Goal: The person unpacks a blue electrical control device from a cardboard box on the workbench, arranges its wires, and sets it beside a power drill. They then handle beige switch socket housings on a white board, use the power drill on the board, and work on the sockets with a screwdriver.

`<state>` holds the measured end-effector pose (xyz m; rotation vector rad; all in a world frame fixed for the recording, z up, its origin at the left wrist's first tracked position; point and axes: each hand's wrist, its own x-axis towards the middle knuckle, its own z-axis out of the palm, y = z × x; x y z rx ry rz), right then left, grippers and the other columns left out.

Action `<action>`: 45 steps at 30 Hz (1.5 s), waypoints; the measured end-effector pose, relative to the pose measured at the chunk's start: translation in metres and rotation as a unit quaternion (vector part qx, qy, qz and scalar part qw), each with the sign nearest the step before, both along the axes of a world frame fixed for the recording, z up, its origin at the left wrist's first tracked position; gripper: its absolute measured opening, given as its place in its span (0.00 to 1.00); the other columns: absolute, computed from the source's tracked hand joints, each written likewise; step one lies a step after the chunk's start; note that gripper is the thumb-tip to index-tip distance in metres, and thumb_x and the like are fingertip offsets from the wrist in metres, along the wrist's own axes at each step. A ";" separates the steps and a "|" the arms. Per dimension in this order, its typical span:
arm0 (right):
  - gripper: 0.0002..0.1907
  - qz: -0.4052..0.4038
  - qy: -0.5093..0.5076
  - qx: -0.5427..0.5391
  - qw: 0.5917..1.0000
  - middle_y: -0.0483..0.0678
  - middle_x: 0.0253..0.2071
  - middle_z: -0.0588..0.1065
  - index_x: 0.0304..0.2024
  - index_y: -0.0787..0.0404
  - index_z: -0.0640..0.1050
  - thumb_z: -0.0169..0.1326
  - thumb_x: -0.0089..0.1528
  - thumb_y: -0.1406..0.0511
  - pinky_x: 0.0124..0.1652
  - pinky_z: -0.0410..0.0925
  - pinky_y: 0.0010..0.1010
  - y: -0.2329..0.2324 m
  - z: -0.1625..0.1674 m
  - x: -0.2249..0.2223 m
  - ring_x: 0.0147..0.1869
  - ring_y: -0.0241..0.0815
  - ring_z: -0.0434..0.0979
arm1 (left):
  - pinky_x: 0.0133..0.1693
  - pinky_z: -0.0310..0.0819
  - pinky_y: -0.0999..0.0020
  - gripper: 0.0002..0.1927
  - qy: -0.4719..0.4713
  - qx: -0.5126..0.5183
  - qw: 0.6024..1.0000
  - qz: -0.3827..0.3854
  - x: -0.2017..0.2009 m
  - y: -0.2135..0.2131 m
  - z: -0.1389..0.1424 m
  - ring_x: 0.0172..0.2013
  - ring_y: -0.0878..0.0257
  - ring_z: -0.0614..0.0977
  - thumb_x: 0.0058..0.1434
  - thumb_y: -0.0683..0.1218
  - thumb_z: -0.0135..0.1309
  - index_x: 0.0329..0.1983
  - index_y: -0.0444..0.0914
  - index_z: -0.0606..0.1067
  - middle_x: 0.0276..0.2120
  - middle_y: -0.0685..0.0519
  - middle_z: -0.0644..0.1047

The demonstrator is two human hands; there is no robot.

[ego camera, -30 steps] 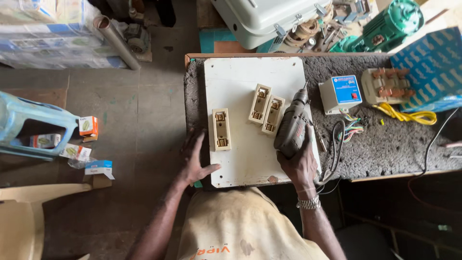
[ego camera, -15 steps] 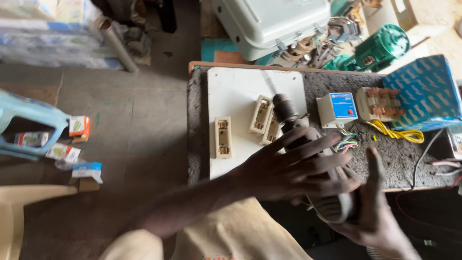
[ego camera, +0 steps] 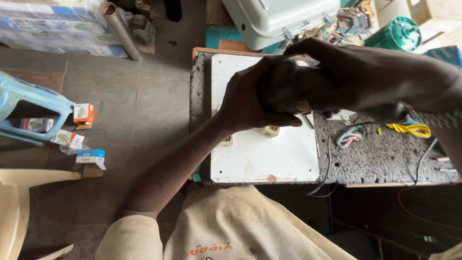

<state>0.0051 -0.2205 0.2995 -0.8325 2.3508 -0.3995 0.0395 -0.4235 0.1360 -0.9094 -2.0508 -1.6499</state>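
Both of my hands are raised close to the camera, around a dark power drill [ego camera: 288, 89]. My left hand [ego camera: 248, 103] wraps the drill's front end. My right hand [ego camera: 365, 74] grips its body from the right. Below them a white board [ego camera: 264, 159] lies on the rough grey worktable [ego camera: 380, 154]. A cream fuse holder [ego camera: 271, 130] on the board shows under my hands, and part of another [ego camera: 227, 140] shows by my left wrist. The rest of the board's fittings are hidden behind my hands.
Coloured wires [ego camera: 349, 137] and a yellow cable [ego camera: 409, 129] lie right of the board. A grey metal casing [ego camera: 279, 19] and a green motor [ego camera: 397, 33] stand behind the table. On the floor at left are a blue stool [ego camera: 24, 103], small boxes [ego camera: 83, 113] and a cream chair [ego camera: 19, 192].
The drill has come up off the board towards the camera. My left hand left the board and closed on the drill's front; my right hand kept hold of it.
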 end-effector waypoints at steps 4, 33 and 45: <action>0.43 0.049 -0.071 -0.013 0.996 0.53 0.35 0.82 0.74 0.55 0.55 0.57 0.60 0.52 0.28 0.79 0.34 -0.028 -0.007 -0.017 0.29 0.42 0.87 | 0.59 0.84 0.61 0.51 -0.051 0.040 0.998 0.004 0.001 -0.010 -0.019 0.55 0.58 0.86 0.44 0.60 0.80 0.67 0.39 0.68 0.54 0.50 0.81; 0.45 0.071 -0.068 0.092 0.991 0.50 0.27 0.83 0.73 0.53 0.53 0.57 0.60 0.49 0.28 0.77 0.36 -0.091 -0.040 -0.016 0.26 0.44 0.86 | 0.63 0.79 0.61 0.42 -0.120 0.135 0.983 -0.034 0.020 -0.037 -0.071 0.57 0.62 0.80 0.52 0.56 0.77 0.63 0.40 0.66 0.58 0.51 0.76; 0.40 0.064 -0.012 0.053 0.996 0.52 0.25 0.80 0.73 0.57 0.54 0.46 0.66 0.46 0.26 0.74 0.38 -0.079 -0.047 -0.005 0.25 0.46 0.84 | 0.37 0.83 0.73 0.41 -0.123 0.126 0.984 -0.008 0.015 -0.036 -0.069 0.34 0.68 0.86 0.59 0.78 0.57 0.54 0.39 0.73 0.35 0.55 0.81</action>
